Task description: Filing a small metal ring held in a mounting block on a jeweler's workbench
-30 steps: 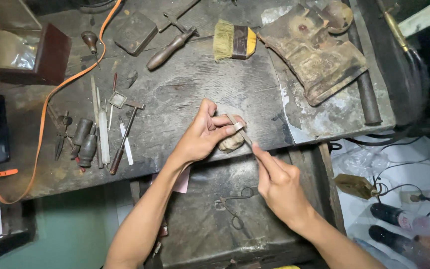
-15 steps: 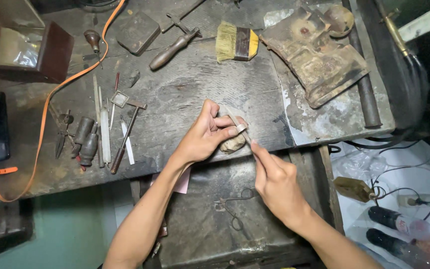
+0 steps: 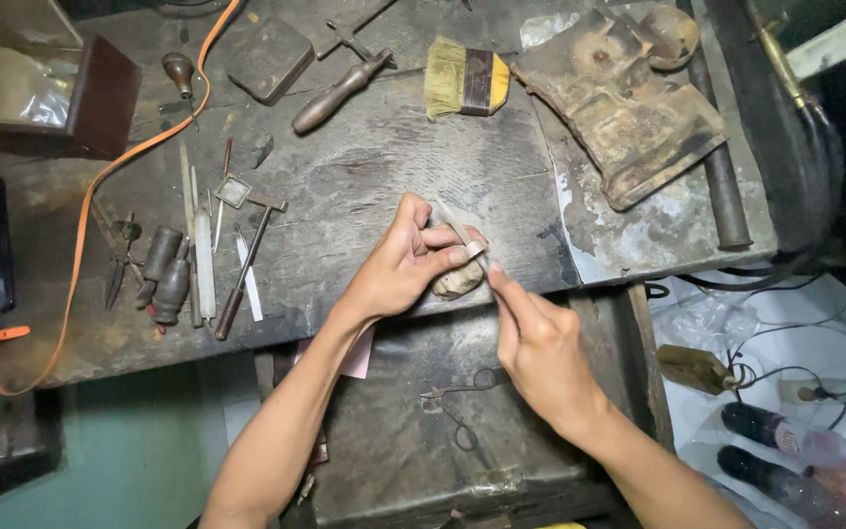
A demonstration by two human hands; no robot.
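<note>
Left hand [image 3: 405, 266] pinches a small pale workpiece [image 3: 459, 281] against the front edge of the worn workbench [image 3: 364, 167]. Right hand [image 3: 540, 348] grips a thin metal file [image 3: 460, 230], its tip laid across the workpiece. Hands nearly touching.

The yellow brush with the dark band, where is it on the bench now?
In the head view, the brush lies near the far edge of the workbench, between a wooden-handled tool on its left and a worn, rusty metal block on its right.

yellow brush [image 3: 465, 78] | wooden-handled tool [image 3: 338, 93] | small hammer [image 3: 247, 257] | orange strap [image 3: 100, 186] | worn bench [image 3: 364, 167]
</note>
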